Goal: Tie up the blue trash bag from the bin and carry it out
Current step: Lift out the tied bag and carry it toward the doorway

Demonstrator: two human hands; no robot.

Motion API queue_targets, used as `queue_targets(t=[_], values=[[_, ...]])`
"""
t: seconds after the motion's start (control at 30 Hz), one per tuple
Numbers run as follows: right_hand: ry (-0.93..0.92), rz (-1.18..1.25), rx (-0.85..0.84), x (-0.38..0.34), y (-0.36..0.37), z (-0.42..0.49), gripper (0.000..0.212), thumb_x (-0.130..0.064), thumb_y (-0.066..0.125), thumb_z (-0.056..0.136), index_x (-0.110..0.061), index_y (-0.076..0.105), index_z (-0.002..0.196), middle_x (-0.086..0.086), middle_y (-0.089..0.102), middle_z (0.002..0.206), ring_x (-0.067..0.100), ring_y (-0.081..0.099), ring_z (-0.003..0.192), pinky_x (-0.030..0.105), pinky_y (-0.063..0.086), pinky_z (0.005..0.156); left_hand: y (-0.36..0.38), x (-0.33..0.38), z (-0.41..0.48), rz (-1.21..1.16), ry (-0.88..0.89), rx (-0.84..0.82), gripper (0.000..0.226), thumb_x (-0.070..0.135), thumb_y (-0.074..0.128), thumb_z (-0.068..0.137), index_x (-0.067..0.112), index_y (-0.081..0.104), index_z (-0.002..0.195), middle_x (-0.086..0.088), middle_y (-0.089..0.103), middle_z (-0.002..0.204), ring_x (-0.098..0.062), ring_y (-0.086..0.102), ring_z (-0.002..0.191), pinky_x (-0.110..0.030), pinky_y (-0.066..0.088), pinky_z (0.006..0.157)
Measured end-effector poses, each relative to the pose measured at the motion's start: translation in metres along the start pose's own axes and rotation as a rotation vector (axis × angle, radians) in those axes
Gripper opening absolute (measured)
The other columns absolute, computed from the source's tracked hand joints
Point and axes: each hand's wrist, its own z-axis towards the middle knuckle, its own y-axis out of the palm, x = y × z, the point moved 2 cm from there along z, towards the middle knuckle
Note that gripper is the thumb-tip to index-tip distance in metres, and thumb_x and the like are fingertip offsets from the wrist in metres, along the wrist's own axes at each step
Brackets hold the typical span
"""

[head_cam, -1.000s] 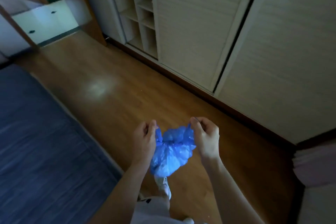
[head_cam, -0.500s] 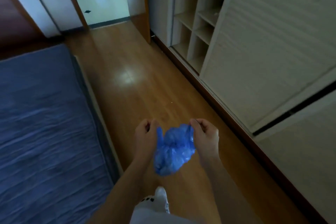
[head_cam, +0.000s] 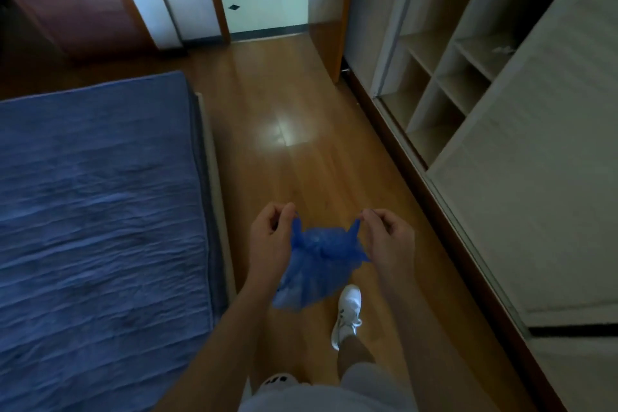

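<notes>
A small blue trash bag (head_cam: 316,269) hangs in front of me over the wooden floor, its top gathered into a knot between two short ears. My left hand (head_cam: 271,239) pinches the left ear and my right hand (head_cam: 388,239) pinches the right ear, each pulled outward. The bag's lower part droops below my left wrist. No bin is in view.
A bed with a blue cover (head_cam: 97,211) fills the left side. A pale wardrobe with open shelves (head_cam: 444,77) and a sliding door (head_cam: 548,184) lines the right. An open doorway (head_cam: 264,0) to a white tiled floor lies straight ahead. My white shoe (head_cam: 349,313) steps forward.
My view has swung left, from the wardrobe toward the doorway. My hands have drawn further apart, stretching the bag's ears outward, and a knot now shows between them.
</notes>
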Motion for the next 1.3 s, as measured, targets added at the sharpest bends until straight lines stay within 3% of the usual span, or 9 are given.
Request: queue_targets(t=[0.1,0.27,0.43,0.6,0.7,0.8,0.93,1.3], values=[[0.012,-0.013,-0.093,-0.001,0.026,0.047,0.017,-0.022,0.064,0.094,-0.015,0.072,0.081,-0.012,0.062,0.056,0.0,0.055,0.052,0.021,0.042,0.056,0.004,-0.008,0.042,0.019,-0.021,0.064,0.033,0.023,0.053,0.101,-0.002,0.058,0.08,0.001,0.048,0.062,-0.009,0.046,0.06,-0.02,0.041,0.059],[-0.027,-0.009,-0.274,-0.024,0.07,0.142,0.019,-0.012,0.062,0.095,0.0,0.07,0.083,-0.016,0.055,0.048,-0.002,0.049,0.045,0.011,0.036,0.048,0.022,-0.012,0.128,0.048,-0.066,0.205,0.03,0.023,0.056,0.099,0.004,0.059,0.076,-0.004,0.052,0.065,-0.011,0.049,0.062,-0.021,0.042,0.059],[-0.016,-0.01,-0.373,-0.054,0.113,0.234,0.018,-0.011,0.064,0.094,-0.006,0.069,0.077,-0.014,0.058,0.048,-0.002,0.053,0.047,0.016,0.042,0.05,0.042,0.0,0.209,0.021,-0.143,0.371,0.028,0.021,0.058,0.098,0.002,0.063,0.078,-0.001,0.057,0.063,-0.006,0.053,0.06,-0.022,0.045,0.06],[-0.061,-0.004,-0.391,-0.083,0.153,0.309,0.026,-0.007,0.064,0.092,-0.015,0.064,0.068,-0.017,0.052,0.043,-0.002,0.047,0.043,0.018,0.035,0.051,0.051,0.009,0.272,0.035,-0.136,0.49,0.025,0.022,0.057,0.096,0.006,0.066,0.079,-0.019,0.065,0.073,-0.029,0.058,0.064,-0.039,0.047,0.063],[-0.076,0.018,-0.45,-0.091,0.17,0.336,0.028,-0.009,0.063,0.092,-0.018,0.063,0.066,-0.015,0.048,0.043,0.0,0.042,0.043,0.024,0.032,0.051,0.054,0.014,0.298,0.024,-0.152,0.539,0.022,0.021,0.058,0.092,0.008,0.065,0.076,-0.015,0.062,0.068,-0.015,0.054,0.062,-0.036,0.044,0.061],[-0.074,0.049,-0.461,-0.095,0.192,0.363,0.024,-0.012,0.064,0.09,-0.018,0.065,0.067,-0.015,0.047,0.042,0.0,0.04,0.041,0.024,0.03,0.05,0.052,0.016,0.325,0.024,-0.155,0.564,0.022,0.02,0.059,0.093,0.008,0.065,0.075,-0.014,0.061,0.066,-0.013,0.054,0.061,-0.037,0.045,0.062],[-0.057,0.014,-0.488,-0.097,0.224,0.393,0.022,-0.01,0.062,0.094,-0.005,0.068,0.073,-0.014,0.053,0.045,0.0,0.046,0.042,0.016,0.036,0.046,0.043,0.012,0.365,0.019,-0.15,0.578,0.024,0.019,0.059,0.095,0.006,0.064,0.076,0.004,0.057,0.058,-0.009,0.053,0.057,-0.03,0.046,0.059],[-0.046,-0.095,-0.539,-0.147,0.383,0.485,0.023,-0.014,0.06,0.096,-0.005,0.068,0.076,-0.016,0.046,0.04,0.0,0.041,0.038,0.012,0.031,0.04,-0.031,-0.003,0.548,-0.009,-0.161,0.607,0.03,0.023,0.058,0.097,0.005,0.062,0.073,0.0,0.051,0.058,-0.009,0.046,0.054,-0.018,0.039,0.052]])
